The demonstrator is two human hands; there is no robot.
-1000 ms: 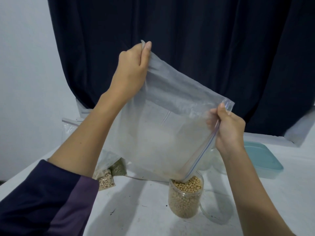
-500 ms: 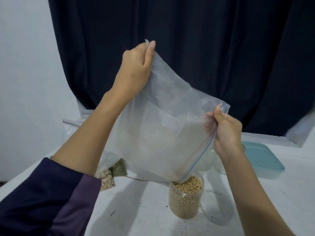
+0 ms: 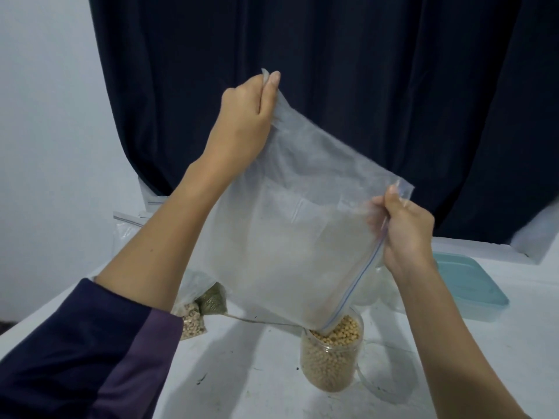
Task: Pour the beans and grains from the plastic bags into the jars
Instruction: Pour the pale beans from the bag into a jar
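Observation:
I hold a large clear zip bag (image 3: 290,246) tilted in the air, with its lowest corner and blue zip strip dipping into the mouth of a clear jar (image 3: 331,362). The bag looks empty. The jar stands on the white table and is filled to the rim with tan beans. My left hand (image 3: 245,122) pinches the bag's top corner high up. My right hand (image 3: 403,231) grips the zip edge at the right, above and right of the jar.
Small bags of pale beans (image 3: 190,320) and green grains (image 3: 213,300) lie at the left behind my forearm, with more clear bags (image 3: 133,225) further back. A teal-lidded box (image 3: 467,285) sits at the right. A dark curtain (image 3: 332,71) hangs behind the white table (image 3: 242,373).
Both hands and the bag shifted very slightly; the bag's lower corner stays in the jar mouth. No beans are seen falling.

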